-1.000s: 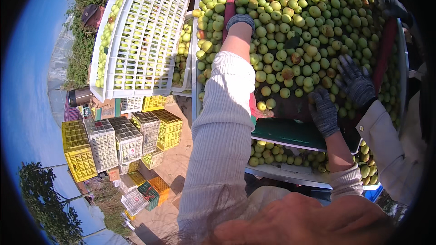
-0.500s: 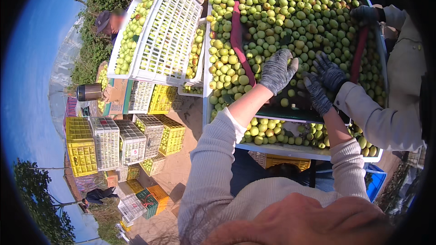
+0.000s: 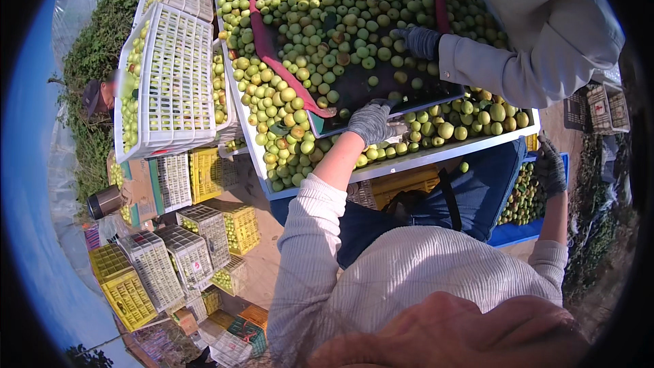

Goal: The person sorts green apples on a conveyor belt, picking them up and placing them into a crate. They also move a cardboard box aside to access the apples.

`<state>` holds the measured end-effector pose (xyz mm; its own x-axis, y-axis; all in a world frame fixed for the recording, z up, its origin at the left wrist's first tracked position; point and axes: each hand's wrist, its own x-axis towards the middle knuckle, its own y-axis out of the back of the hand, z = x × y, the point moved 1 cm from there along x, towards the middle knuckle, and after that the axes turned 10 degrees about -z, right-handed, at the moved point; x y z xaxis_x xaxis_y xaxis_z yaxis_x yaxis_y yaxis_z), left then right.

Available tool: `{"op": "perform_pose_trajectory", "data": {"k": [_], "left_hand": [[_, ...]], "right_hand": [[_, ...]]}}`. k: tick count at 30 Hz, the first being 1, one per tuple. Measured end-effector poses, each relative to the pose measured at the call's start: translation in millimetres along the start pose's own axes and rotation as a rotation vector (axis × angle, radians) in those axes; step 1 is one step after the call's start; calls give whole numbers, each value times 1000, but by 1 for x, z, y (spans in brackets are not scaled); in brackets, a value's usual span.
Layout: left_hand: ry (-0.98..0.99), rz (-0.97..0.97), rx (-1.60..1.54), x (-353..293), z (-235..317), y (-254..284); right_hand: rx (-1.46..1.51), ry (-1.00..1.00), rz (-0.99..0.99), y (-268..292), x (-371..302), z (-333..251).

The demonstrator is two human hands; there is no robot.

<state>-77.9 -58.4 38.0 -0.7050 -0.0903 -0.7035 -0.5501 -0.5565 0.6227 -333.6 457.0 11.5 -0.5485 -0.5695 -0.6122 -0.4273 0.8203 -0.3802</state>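
Observation:
Small round green fruits (image 3: 327, 41), which look like jujubes, fill a white-rimmed sorting table (image 3: 436, 155) in front of me. My left hand (image 3: 370, 124), in a grey glove, is at the near rim of a dark board (image 3: 381, 82) among the fruits. Its fingers curl over the rim, with the thumb apart on the near side. Far to the right, my gloved right hand (image 3: 550, 169) hangs beside a blue crate (image 3: 514, 233) of darker small fruits, its fingers stretched out. One green fruit (image 3: 464, 167) shows against my jeans.
Another person's gloved hand (image 3: 419, 42) reaches over the fruits from the right. Red strips (image 3: 279, 65) lie across the table. A white crate (image 3: 178, 82) of fruits stands at the left. Stacked yellow crates (image 3: 129, 286) and white ones are below it. A person's cap (image 3: 92, 97) shows behind.
My right hand has left the fruits and moved right to the blue crate. My left hand is now at the board's rim. The view has turned, and more of the dark board is bare.

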Motion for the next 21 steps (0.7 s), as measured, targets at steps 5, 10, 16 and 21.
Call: {"op": "perform_pose_trajectory", "data": {"k": [5, 10, 16, 21], "left_hand": [[116, -40, -43, 5, -24, 6], [65, 30, -76, 3, -24, 1], [121, -44, -65, 2, -18, 13], [157, -75, 90, 3, -18, 16]], "right_hand": [[-998, 283, 381, 45, -32, 0], [-853, 418, -284, -172, 19, 0], [-1558, 507, -531, -403, 137, 26], [-1598, 763, -249, -467, 218, 53]]}}
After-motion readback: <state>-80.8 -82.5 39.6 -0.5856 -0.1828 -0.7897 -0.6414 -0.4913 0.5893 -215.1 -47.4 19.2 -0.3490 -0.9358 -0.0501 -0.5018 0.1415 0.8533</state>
